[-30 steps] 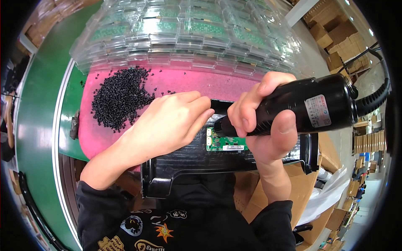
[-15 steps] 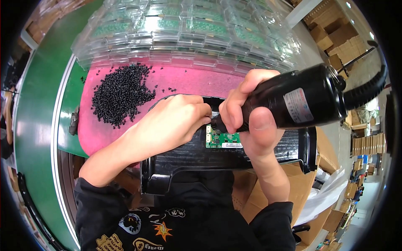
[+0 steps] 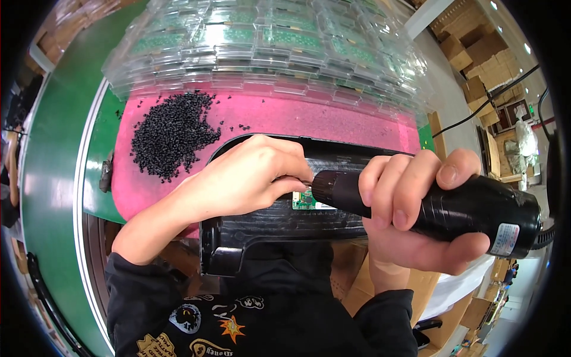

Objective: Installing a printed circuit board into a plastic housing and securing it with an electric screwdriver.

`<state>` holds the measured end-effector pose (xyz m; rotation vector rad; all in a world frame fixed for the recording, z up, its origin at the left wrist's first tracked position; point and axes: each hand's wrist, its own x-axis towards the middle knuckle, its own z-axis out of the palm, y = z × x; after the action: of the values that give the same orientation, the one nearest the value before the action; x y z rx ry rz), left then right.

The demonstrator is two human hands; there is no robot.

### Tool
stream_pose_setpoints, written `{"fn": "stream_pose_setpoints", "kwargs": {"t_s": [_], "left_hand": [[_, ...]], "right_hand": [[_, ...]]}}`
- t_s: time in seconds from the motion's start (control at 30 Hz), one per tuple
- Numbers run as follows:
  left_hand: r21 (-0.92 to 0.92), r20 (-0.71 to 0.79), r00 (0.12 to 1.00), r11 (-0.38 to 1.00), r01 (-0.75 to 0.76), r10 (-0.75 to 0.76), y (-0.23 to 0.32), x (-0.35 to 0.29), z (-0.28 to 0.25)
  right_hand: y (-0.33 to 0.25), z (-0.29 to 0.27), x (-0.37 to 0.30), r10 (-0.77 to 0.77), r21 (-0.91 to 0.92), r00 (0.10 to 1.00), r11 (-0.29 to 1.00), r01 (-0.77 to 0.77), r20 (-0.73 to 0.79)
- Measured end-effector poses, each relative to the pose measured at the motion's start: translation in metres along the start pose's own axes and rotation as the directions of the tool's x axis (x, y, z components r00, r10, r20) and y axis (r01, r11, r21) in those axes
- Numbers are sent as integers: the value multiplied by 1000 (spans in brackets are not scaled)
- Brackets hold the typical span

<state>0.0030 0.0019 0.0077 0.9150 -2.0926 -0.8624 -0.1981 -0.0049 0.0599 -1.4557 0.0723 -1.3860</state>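
Note:
My right hand [image 3: 410,202] is wrapped around a black electric screwdriver [image 3: 470,217], tilted with its nose pointing left. My left hand [image 3: 256,172] has its thumb and fingers pinched together right at the screwdriver's tip; what they pinch is too small and hidden to make out. Below both lies a black plastic housing [image 3: 285,229], its long trough facing up. Inside it sits a small green circuit board [image 3: 304,202] with white connectors, partly covered by my left fingers and the screwdriver's nose.
A heap of small black screws [image 3: 169,134] lies on the pink mat [image 3: 279,116], left of the housing. Behind it, clear plastic trays [image 3: 262,53] holding green boards are stacked. A green work surface [image 3: 56,149] is at left. A cardboard box [image 3: 363,279] stands below right.
My right hand has swung the screwdriver's back end down and to the right, and its grip has turned. My left fingers have moved slightly right, still pinched by the tip.

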Motion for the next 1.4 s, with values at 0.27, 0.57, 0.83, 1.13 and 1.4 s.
{"fn": "stream_pose_setpoints", "kwargs": {"t_s": [0.27, 0.57, 0.83, 1.13, 1.4], "left_hand": [[-114, 19, 999, 992, 53, -51, 3, 1, -2], [8, 85, 996, 999, 38, -38, 1, 1, -2], [-73, 170, 985, 997, 5, 7, 2, 2, -3], [79, 236, 972, 996, -35, 15, -3, -3, 1], [165, 57, 998, 986, 5, -15, -3, -1, 4]], "right_hand": [[-5, 0, -2, -15, 28, 1000, 999, 15, 11], [1, -2, -7, -14, 60, 1000, 998, 14, 9], [0, 1, -11, 35, 70, 999, 997, -34, -10], [-4, 9, -13, 245, -13, 958, 968, -249, -146], [0, 12, -18, 305, -124, 929, 934, -335, -209]]}}
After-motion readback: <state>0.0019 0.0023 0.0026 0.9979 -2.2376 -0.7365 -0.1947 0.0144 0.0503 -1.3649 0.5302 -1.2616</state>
